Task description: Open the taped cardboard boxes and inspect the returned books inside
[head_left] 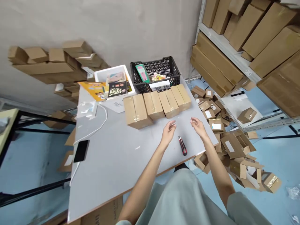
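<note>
1. Far to the left of both hands, a black phone (pixel 81 150) lies near the edge of the grey table (pixel 117 162). A white charging cable (pixel 103 120) loops away from it. A sweeping forearm could snag the cable and drag the phone off.
2. The left hand (pixel 169 129) hovers just above the table, empty, with its fingers loosely curled and apart.
3. Just beyond both hands, a row of taped cardboard boxes (pixel 154 106) stands side by side, untouched. Behind it sits a black plastic crate (pixel 164 65); its contents are too small to make out.
4. Between the hands, slightly nearer the body, lies a red and black utility knife (pixel 182 146), touching neither hand. Its blade cannot be seen; if it is out, a careless grab could cut a finger. The knife is also near the table edge, where the right forearm could knock it off.
5. The right hand (pixel 198 125) hovers open and empty, palm turned inward.
6. Right of that hand, below table level, small cartons (pixel 225 137) litter the floor, partly hidden by the table and arm.
</note>
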{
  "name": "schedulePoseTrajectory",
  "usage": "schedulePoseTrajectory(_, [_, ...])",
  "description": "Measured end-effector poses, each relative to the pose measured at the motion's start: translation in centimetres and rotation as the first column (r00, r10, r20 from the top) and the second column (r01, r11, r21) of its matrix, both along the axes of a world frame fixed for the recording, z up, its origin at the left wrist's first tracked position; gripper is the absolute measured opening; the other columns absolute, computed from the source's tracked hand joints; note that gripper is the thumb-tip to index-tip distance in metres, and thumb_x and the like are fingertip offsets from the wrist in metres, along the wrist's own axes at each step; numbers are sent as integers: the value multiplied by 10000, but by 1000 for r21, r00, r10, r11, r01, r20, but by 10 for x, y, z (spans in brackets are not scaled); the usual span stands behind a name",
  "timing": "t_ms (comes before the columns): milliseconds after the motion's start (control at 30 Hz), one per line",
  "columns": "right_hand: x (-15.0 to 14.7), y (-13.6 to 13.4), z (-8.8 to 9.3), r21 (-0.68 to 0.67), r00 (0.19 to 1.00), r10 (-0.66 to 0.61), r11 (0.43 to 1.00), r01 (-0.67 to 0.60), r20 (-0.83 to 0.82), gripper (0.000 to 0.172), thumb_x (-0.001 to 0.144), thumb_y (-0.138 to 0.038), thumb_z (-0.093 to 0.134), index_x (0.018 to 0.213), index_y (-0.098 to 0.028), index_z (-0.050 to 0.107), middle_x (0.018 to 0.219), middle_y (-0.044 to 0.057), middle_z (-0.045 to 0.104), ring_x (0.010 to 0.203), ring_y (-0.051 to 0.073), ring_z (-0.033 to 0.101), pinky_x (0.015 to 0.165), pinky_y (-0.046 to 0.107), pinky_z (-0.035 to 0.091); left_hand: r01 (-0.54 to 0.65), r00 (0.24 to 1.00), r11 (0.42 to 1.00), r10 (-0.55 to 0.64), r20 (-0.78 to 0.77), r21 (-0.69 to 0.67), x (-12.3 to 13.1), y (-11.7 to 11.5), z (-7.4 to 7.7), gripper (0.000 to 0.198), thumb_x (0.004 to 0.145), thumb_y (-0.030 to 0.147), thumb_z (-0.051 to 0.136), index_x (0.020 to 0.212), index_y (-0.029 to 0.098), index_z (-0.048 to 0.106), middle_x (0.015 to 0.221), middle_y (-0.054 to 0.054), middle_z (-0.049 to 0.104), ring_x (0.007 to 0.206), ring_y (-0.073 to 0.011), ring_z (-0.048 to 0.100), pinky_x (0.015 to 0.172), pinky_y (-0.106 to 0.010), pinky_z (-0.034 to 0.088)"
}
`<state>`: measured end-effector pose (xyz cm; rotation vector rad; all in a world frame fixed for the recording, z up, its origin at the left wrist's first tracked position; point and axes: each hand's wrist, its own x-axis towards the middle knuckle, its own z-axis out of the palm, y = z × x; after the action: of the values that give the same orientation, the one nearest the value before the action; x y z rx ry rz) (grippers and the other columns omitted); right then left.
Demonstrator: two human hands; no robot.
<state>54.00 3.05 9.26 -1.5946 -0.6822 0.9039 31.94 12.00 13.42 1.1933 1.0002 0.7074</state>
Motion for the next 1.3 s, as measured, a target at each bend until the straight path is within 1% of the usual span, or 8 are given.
schedulePoseTrajectory(233, [55,99,-44,-43,992,-94,994,98,87,752,867,-662,768,1455,-196,716,1568,205,674,1356,374,706,1136,520,603,32,998,999,-32,-61,-4,82,90,-42,551,938,258,812,1467,204,667,1673,-176,587,1545,-357,578,1318,-506,419])
schedulePoseTrajectory(433, [82,154,-71,-33,983,-98,994,105,157,849,927,-676,713,1612,-187,602,1702,186,555,1599,366,509,1260,524,518,32,992,994,-45,-120,-103,124,125,-80,704,894,248,842,1544,174,584,1748,-232,472,1631,-404,472,1326,-547,402])
schedulePoseTrajectory(567, [80,171,-83,-35,992,-91,995,94,90,818,940,-665,692,1607,-199,611,1678,157,598,1588,326,531,1285,493,490,13,988,992,-33,-153,-129,134,137,-87,728,878,222,830,1549,178,551,1705,-235,515,1622,-385,493,1315,-540,421])
schedulePoseTrajectory(700, [77,173,-83,-35,989,-140,989,142,49,769,960,-622,663,1588,-181,627,1640,154,640,1580,315,545,1287,485,487,21,995,973,-43,-88,-229,138,145,-80,739,896,280,854,1559,183,541,1586,-221,634,1576,-351,554,1253,-483,510])
schedulePoseTrajectory(833, [78,154,-69,-69,972,-194,976,204,135,705,965,-573,642,1564,-200,658,1590,133,685,1577,319,549,1328,508,435,39,999,961,-45,-17,-274,135,133,-65,877,834,311,934,1605,175,540,1762,-243,447,1466,-394,655,1202,-495,572])
schedulePoseTrajectory(1000, [57,79,-48,-45,929,-235,965,257,285,740,972,-629,606,1563,-188,659,1585,170,668,1583,344,527,1362,529,375,72,997,940,-55,60,-332,115,81,-54,885,848,313,907,1645,237,532,1832,-213,336,1250,-335,790,1109,-504,635])
schedulePoseTrajectory(1167, [-25,-7,-37,-122,922,-217,956,267,320,751,997,-616,588,1621,-199,596,1601,197,615,1538,358,563,1326,525,428,98,995,942,-84,59,-321,62,33,-57,769,882,321,856,1596,254,579,1780,-191,443,972,-213,827,919,-406,680])
schedulePoseTrajectory(1300, [-109,-37,-31,-108,957,-193,969,220,217,776,1002,-648,607,1672,-263,543,1541,162,657,1504,372,604,1272,536,504,43,999,937,-44,7,-347,-4,33,-57,697,874,353,868,1515,230,622,1718,-206,525,833,-150,791,753,-299,653])
